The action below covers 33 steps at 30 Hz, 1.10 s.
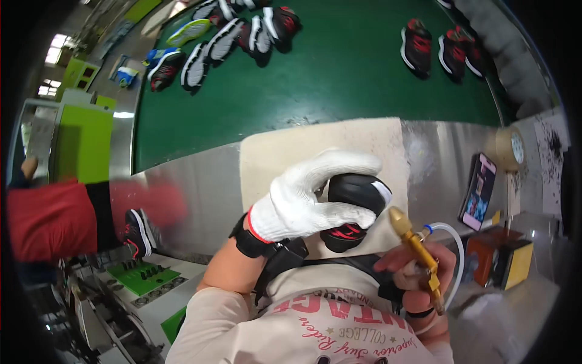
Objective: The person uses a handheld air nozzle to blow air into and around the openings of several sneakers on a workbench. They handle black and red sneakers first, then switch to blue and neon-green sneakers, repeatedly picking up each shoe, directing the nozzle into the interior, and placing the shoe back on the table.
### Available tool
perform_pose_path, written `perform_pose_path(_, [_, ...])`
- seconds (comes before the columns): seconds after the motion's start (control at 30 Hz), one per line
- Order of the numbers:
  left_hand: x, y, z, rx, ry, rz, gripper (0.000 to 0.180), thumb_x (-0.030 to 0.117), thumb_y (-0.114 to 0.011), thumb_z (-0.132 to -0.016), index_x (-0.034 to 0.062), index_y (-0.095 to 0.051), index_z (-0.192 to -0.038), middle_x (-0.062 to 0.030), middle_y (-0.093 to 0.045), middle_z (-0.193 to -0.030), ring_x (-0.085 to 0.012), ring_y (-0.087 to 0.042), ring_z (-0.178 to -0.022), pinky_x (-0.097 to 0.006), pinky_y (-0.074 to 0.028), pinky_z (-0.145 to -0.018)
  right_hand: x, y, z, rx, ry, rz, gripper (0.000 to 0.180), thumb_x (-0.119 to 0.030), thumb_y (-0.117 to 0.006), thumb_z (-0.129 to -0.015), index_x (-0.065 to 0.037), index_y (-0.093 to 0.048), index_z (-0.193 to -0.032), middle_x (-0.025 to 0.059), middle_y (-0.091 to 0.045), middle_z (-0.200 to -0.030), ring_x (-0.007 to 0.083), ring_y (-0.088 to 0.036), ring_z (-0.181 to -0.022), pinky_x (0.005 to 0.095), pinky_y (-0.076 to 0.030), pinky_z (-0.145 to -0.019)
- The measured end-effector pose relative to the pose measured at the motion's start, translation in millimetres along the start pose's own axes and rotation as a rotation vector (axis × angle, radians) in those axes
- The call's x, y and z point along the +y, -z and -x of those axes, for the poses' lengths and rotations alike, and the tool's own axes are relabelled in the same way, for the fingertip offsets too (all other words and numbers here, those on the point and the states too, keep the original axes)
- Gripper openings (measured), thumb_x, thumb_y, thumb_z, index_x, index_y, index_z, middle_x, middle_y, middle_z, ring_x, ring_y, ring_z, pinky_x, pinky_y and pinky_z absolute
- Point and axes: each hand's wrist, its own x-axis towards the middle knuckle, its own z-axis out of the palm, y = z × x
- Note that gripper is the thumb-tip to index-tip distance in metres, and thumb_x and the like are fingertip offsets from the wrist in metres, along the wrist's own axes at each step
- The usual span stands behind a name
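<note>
My left hand (297,203), in a white knitted glove with a red cuff, grips a black sneaker (354,191) with red accents. The fingers and thumb wrap the shoe from its upper and lower sides, and a white patch shows on its right end. My bare right hand (424,267) is closed around a brass-coloured nozzle gun (424,249) with a clear hose (458,242) attached. The nozzle's tip is close to the shoe's right side, with a small gap between them. Both are above a beige mat (273,158).
Beyond the steel ledge (206,182) runs a green belt (273,91) with several sneakers (224,42) at far left and three more (416,48) at right. A phone (479,191) and tape roll (510,148) lie right. A co-worker's red clothing (54,218) and another sneaker (139,233) are left.
</note>
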Motion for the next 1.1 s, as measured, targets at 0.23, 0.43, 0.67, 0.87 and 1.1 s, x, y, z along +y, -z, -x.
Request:
perform_pose_path(0.23, [-18, -3, -37, -0.181, 0.051, 0.135, 0.053, 0.006, -0.082, -0.068, 0.0001, -0.059, -0.115, -0.0095, -0.063, -0.109, -0.017, -0.06, -0.099, -0.031, -0.048, -0.089, 2, 11, -4, 0.05, -0.068, -0.011, 0.073, -0.055, -0.061, -0.078, -0.008, -0.031, -0.125, 0.019, -0.061, -0.094, 0.0236, -0.062, -0.08, 0.0346, -0.049, -0.074])
perform_pose_path(0.43, [-38, -3, -56, -0.147, 0.177, 0.355, 0.053, 0.006, -0.078, -0.07, -0.0007, -0.055, -0.118, -0.0088, -0.061, -0.108, -0.0177, -0.059, -0.101, -0.031, -0.046, -0.091, 31, 27, -21, 0.066, 0.046, -0.105, 0.079, -0.048, -0.069, -0.075, -0.003, -0.035, -0.13, 0.0205, -0.06, -0.097, 0.0226, -0.061, -0.084, 0.0337, -0.05, -0.073])
perform_pose_path(0.67, [-59, 10, -51, 0.125, 0.265, 0.432, 0.055, 0.008, -0.067, -0.069, -0.0032, -0.048, -0.119, -0.018, -0.061, -0.102, -0.027, -0.062, -0.091, -0.036, -0.051, -0.081, 60, 23, -4, 0.067, 0.009, -0.171, 0.082, -0.047, -0.072, -0.073, -0.002, -0.037, -0.132, 0.0202, -0.06, -0.097, 0.0217, -0.06, -0.081, 0.0307, -0.049, -0.066])
perform_pose_path(0.87, [-89, 28, -40, 0.335, 0.265, 0.585, 0.06, 0.007, -0.056, -0.071, -0.005, -0.044, -0.129, -0.0099, -0.06, -0.102, -0.0146, -0.06, -0.088, -0.026, -0.049, -0.084, 73, 17, 22, 0.052, -0.129, -0.304, 0.087, -0.048, -0.073, -0.071, -0.005, -0.036, -0.136, 0.0189, -0.06, -0.095, 0.0197, -0.059, -0.078, 0.0285, -0.047, -0.062])
perform_pose_path(1.1, [-62, 23, 0, 0.638, 0.337, 0.536, 0.057, 0.044, -0.051, -0.093, 0.0041, -0.044, -0.133, -0.0177, -0.055, -0.124, -0.031, -0.057, -0.111, -0.048, -0.047, -0.096, 48, 12, 29, 0.311, -0.534, -0.473, 0.077, -0.059, -0.064, -0.076, -0.004, -0.037, -0.122, 0.0149, -0.059, -0.09, 0.0134, -0.056, -0.068, 0.0229, -0.046, -0.055])
